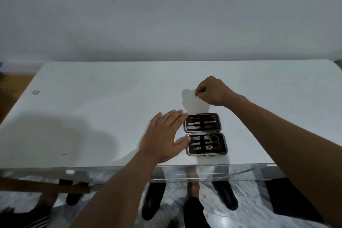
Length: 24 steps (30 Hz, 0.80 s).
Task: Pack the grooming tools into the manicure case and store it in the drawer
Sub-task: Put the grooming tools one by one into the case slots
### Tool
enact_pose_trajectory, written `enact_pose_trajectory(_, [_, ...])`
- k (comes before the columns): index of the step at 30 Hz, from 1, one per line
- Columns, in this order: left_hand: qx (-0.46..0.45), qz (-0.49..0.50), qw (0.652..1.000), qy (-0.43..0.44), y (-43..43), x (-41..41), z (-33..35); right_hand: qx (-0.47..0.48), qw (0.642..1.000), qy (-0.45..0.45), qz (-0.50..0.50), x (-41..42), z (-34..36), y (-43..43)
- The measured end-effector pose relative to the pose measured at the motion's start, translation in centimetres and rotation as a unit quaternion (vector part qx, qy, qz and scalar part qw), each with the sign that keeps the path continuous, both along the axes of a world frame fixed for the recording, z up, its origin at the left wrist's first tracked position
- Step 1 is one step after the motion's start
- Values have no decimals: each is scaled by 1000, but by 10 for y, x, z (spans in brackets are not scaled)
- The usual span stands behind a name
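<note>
Nearest, the left hand lay flat with fingers spread beside the open manicure case, most slots filled, while the right hand beyond pinched a thin tool, still unpacked; closing and drawer storage remained.

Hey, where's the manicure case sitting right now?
The manicure case lies open on the white table near its front edge, right of centre in the head view, beside the left hand and nearer than the right hand.
</note>
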<state>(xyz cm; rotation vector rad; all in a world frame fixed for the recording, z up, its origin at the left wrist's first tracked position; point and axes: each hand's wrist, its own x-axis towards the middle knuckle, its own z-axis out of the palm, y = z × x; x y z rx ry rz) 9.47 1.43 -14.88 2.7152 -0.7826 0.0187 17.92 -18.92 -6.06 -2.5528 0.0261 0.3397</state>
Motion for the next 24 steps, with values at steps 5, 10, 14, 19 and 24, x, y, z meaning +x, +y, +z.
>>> enact_pose_trajectory(5, [-3,0,1000,-2,0,0,1,18,1000,-13,-17,-9,5,-13])
enact_pose_trajectory(10, [-2,0,1000,-2,1,-1,1,43,997,35,-44,-19,0,-27])
enact_pose_trajectory(14, [-3,1,1000,-1,1,0,0,25,998,33,-54,-34,-4,-39])
enact_pose_trajectory(19, [-8,3,1000,-4,1,-1,-1,36,997,43,-57,-54,-7,-51])
enact_pose_trajectory(24, [2,2,1000,-9,1,-1,-1,-6,1000,26,2,-66,-11,-51])
